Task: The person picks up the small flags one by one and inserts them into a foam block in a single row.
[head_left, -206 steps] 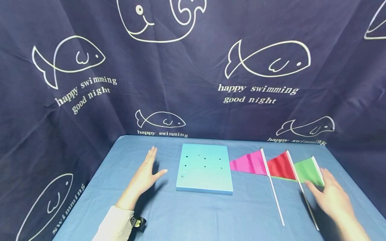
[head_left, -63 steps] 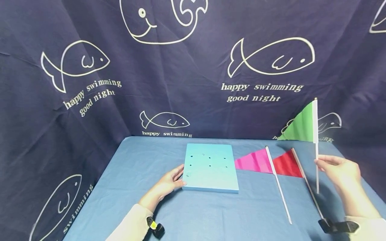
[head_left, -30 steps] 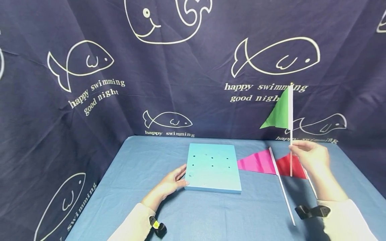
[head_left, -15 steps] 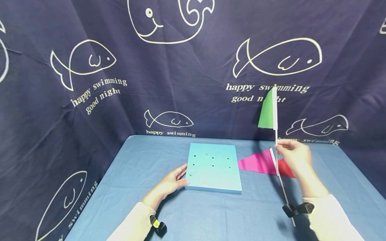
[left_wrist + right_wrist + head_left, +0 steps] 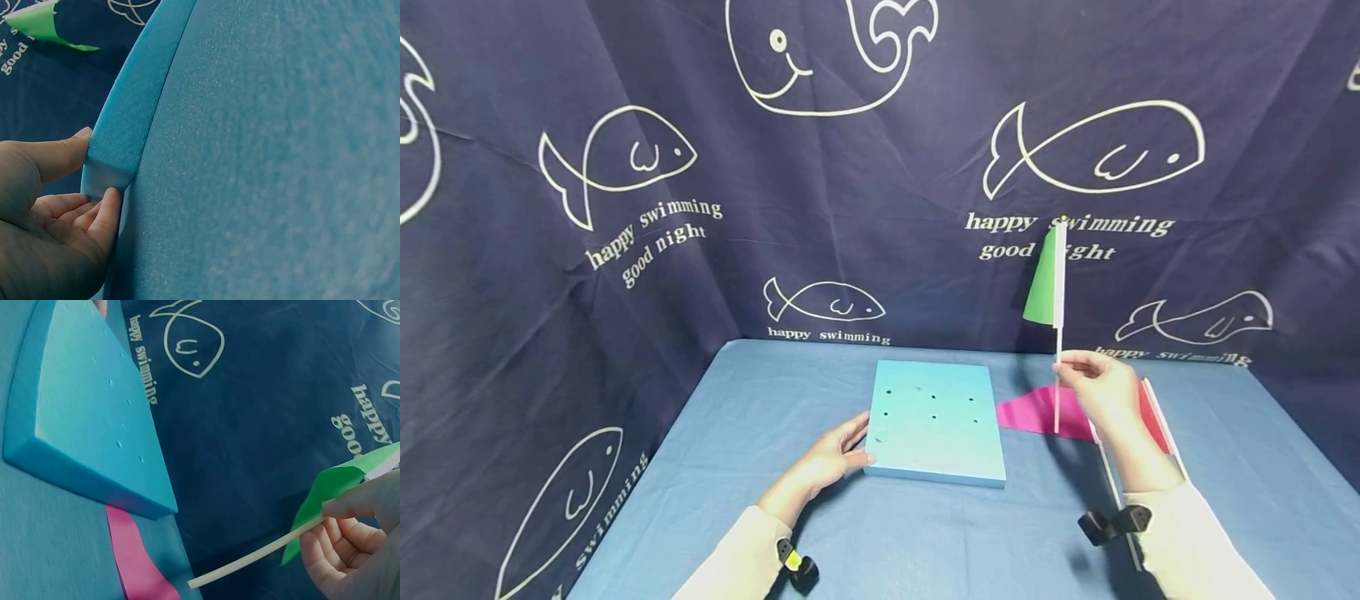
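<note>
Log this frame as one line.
left hand: grips foam board corner | right hand: pinches green flag stick, upright, beside board | pink flag, red flag: on table

Both hands are bare below cream-white long sleeves, each wrist carrying a small black strapped camera.

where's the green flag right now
In the head view the green flag stands upright in the air, its stick pinched by the right hand, just right of the blue foam board and above the pink flag.
</note>
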A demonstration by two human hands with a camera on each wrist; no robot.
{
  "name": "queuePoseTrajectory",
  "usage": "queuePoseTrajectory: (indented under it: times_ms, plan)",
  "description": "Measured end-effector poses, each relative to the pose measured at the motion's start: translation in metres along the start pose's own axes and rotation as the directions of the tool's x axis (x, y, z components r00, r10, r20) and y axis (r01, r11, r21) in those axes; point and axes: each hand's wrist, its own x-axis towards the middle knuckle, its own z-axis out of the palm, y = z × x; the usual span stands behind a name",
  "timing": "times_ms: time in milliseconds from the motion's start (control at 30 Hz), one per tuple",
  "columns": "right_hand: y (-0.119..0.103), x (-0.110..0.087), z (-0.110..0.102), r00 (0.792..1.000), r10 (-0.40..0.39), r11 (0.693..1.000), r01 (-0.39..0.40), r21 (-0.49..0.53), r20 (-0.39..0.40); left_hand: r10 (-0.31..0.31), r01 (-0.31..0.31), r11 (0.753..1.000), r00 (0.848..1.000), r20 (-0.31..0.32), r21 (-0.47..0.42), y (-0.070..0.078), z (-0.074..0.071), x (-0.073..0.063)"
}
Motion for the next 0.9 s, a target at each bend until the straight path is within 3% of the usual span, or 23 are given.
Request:
queuePoseTrajectory:
  times_ms: [267, 433, 667, 900]
  plan:
    - [-0.006, 0.001, 0.015, 1.0, -0.021, 0.997, 0.021, -0.068, 0.014, 0.02, -0.02, 1.0, 1.0, 0.003, -0.002, -0.001, -0.001, 0.001]
    - [-0.009, 0.001, 0.028, 0.999, -0.019, 1.0, 0.02, -0.019, 0.035, 0.0, 0.0, 1.0, 1.0, 0.002, 0.005, -0.001, -0.001, 0.0]
    - [-0.017, 0.004, 0.046, 0.998, -0.001, 0.992, -0.008, 0.129, 0.07, -0.018, 0.018, 1.0, 1.0, -0.003, 0.011, 0.001, -0.002, -0.001]
    - [-0.023, 0.003, 0.058, 0.997, 0.002, 0.989, -0.014, 0.146, 0.082, -0.003, 0.003, 1.0, 1.0, 0.003, 0.013, 0.0, -0.002, -0.001]
